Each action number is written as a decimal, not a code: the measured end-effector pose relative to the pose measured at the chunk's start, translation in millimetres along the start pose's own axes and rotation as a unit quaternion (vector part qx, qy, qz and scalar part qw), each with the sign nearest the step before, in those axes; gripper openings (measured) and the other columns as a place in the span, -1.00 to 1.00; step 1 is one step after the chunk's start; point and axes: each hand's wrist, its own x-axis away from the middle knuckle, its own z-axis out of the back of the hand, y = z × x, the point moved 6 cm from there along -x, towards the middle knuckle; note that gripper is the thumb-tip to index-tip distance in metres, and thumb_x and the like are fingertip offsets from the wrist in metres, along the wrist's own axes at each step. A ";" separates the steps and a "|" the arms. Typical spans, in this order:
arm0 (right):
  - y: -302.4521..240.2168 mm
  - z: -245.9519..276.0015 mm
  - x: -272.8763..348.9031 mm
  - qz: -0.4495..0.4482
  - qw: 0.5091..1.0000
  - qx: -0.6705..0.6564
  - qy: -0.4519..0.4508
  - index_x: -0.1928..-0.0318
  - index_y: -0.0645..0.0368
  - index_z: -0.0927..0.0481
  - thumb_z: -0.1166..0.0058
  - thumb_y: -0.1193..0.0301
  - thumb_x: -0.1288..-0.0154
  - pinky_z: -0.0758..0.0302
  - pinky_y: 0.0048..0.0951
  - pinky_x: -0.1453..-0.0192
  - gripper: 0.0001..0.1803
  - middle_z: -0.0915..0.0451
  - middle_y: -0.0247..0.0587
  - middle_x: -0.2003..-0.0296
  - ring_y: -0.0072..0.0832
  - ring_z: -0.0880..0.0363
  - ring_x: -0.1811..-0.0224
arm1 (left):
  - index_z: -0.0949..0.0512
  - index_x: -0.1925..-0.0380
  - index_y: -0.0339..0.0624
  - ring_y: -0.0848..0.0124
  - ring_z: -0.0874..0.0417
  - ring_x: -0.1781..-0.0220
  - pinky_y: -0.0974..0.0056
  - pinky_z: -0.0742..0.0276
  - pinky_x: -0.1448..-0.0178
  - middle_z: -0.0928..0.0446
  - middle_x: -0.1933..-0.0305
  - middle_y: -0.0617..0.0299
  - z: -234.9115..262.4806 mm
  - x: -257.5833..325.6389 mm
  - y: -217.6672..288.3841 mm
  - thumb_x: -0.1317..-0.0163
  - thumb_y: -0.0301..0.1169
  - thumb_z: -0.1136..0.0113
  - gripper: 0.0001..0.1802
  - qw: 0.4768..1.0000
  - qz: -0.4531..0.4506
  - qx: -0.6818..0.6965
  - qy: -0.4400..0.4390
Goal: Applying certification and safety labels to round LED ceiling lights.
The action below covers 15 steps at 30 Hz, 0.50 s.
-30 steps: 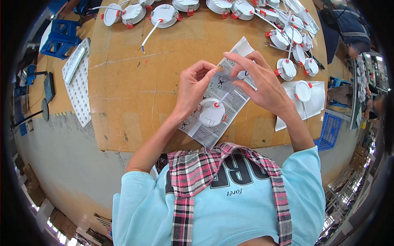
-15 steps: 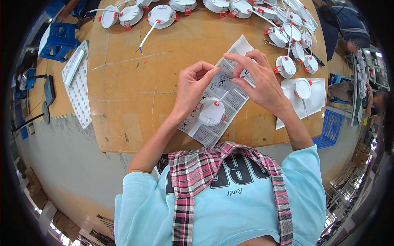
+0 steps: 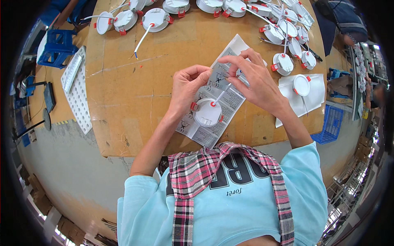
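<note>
A round white downlight (image 3: 207,113) with red-tipped spring clips lies back-up on a silver sheet of printed labels (image 3: 228,107). Its white cable (image 3: 221,95) rises from a red grommet toward my right hand. My left hand (image 3: 189,87) pinches the left edge of a small grey label (image 3: 218,77) between thumb and forefinger, above the sheet. At that label's right edge, my right hand (image 3: 253,80) has its thumb and a bent finger closed together, with the forefinger raised. Whether the cable is also in its grip is hidden behind the fingers.
More white downlights (image 3: 156,19) with loose cables line the table's far side and far right. One downlight (image 3: 301,85) rests on white sheets (image 3: 314,98) at the right. A perforated white board (image 3: 80,92) stands off the left edge; a blue crate (image 3: 331,125) is beyond the right.
Both hands have shifted slightly left relative to my body, and the view has turned a little. The grips look the same, with the small label still between the hands.
</note>
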 end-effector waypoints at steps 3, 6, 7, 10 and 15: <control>-0.4 -0.3 -0.5 0.005 1.000 0.005 0.003 -0.02 0.10 -0.53 -0.23 0.52 -0.07 -0.28 -0.23 -0.14 -0.56 -0.53 -0.42 0.43 -0.37 -0.39 0.12 | -0.68 0.29 -0.29 0.63 -0.55 0.35 0.47 -0.48 0.21 -0.63 0.38 0.33 -1.1 0.3 0.4 -0.23 -0.30 -0.32 -0.76 1.000 0.014 0.010 0.009; -2.3 -0.6 -1.7 0.016 1.000 -0.001 0.008 0.04 0.09 -0.57 -0.27 0.48 -0.05 -0.29 -0.25 -0.12 -0.61 -0.55 -0.44 0.45 -0.37 -0.40 0.13 | -0.69 0.29 -0.27 0.63 -0.55 0.36 0.47 -0.47 0.21 -0.64 0.39 0.33 -0.2 -0.2 0.4 -0.23 -0.30 -0.32 -0.77 1.000 0.022 0.015 -0.003; -2.7 -0.4 -1.8 0.015 1.000 0.002 0.014 0.06 0.08 -0.59 -0.28 0.46 -0.05 -0.28 -0.25 -0.12 -0.63 -0.56 -0.45 0.46 -0.38 -0.40 0.13 | -0.69 0.29 -0.27 0.63 -0.55 0.36 0.47 -0.47 0.21 -0.64 0.39 0.33 0.1 -0.4 0.4 -0.23 -0.30 -0.32 -0.77 1.000 0.022 0.015 -0.003; -3.6 -0.5 -2.7 0.013 1.000 0.012 0.023 0.09 0.07 -0.61 -0.29 0.43 -0.06 -0.28 -0.27 -0.12 -0.66 -0.58 -0.45 0.47 -0.38 -0.40 0.15 | -0.69 0.29 -0.26 0.63 -0.54 0.37 0.48 -0.46 0.22 -0.64 0.39 0.34 -0.8 -0.6 1.3 -0.24 -0.31 -0.31 -0.78 0.999 0.018 0.031 -0.013; -3.2 -0.7 -3.2 0.005 0.999 0.018 0.032 0.11 0.07 -0.62 -0.28 0.42 -0.09 -0.28 -0.28 -0.13 -0.70 -0.60 -0.43 0.46 -0.40 -0.42 0.17 | -0.69 0.29 -0.26 0.61 -0.58 0.33 0.44 -0.52 0.20 -0.64 0.38 0.32 0.0 0.9 2.7 -0.24 -0.35 -0.30 -0.81 1.000 0.015 0.015 0.000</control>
